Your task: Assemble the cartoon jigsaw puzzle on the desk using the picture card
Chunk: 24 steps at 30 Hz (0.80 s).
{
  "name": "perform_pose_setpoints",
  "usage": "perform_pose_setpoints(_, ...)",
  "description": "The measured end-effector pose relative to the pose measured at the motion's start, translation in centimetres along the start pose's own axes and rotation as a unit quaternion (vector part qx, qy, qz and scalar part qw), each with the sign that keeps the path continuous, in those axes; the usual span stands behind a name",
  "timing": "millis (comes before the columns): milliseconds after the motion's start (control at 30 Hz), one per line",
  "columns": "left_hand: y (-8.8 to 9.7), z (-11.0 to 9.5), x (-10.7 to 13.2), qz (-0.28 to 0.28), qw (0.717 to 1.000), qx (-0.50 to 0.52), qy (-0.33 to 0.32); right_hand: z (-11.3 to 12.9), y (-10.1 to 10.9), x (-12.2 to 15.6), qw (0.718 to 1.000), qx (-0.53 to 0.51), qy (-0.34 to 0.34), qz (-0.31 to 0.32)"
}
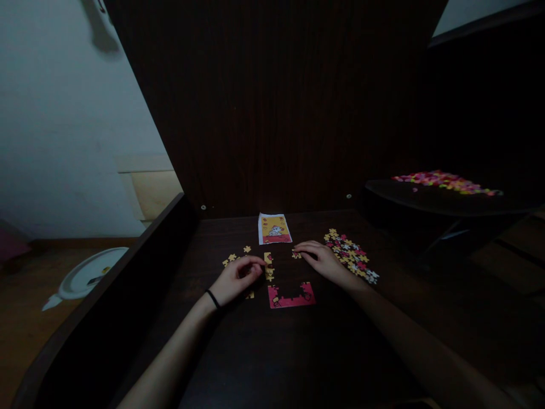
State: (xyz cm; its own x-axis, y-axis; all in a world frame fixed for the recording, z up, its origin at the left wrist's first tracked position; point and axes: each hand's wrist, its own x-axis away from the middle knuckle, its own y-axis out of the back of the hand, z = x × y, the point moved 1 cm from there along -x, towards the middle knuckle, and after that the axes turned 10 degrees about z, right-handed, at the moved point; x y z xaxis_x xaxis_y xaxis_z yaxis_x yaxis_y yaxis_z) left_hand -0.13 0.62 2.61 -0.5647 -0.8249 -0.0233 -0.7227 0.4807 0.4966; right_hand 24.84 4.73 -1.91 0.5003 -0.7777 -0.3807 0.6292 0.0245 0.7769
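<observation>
Left hand (242, 275) and right hand (322, 261) curl among puzzle pieces (349, 253) before a picture card (275, 229), likely their guide. Grips are unclear.

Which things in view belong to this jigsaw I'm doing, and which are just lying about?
With the jigsaw:
joined pink section
yellow strip
loose-piece pile
picture sheet, matching colours

Apparently just lying about:
white oval tray on the floor
colourful heap, too blurred to identify

Your L hand (238, 277) is by yellow strip (269, 270), R hand (322, 262) at small pcs (295, 255); mixed pile (351, 254) right, pic sheet (275, 229) far.
</observation>
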Motion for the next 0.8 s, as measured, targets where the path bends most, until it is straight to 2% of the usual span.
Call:
perform_pose_setpoints(133, 0.31, -0.1, -0.02, -0.061, 0.997, -0.033, -0.022, -0.14, -0.11, 0.06, 1.0, 0.002, 0.012, 0.015)
perform_pose_setpoints(333, 0.88, -0.22, 0.09, -0.12, 0.991, -0.04, -0.05, -0.08, 0.01, 0.03, 1.0, 0.007, -0.013, 0.02)
perform_pose_setpoints(800, 0.83, -0.39, 0.11, -0.115, 0.992, -0.02, -0.038, -0.25, -0.2, -0.03, 1.0, -0.002, -0.015, 0.017)
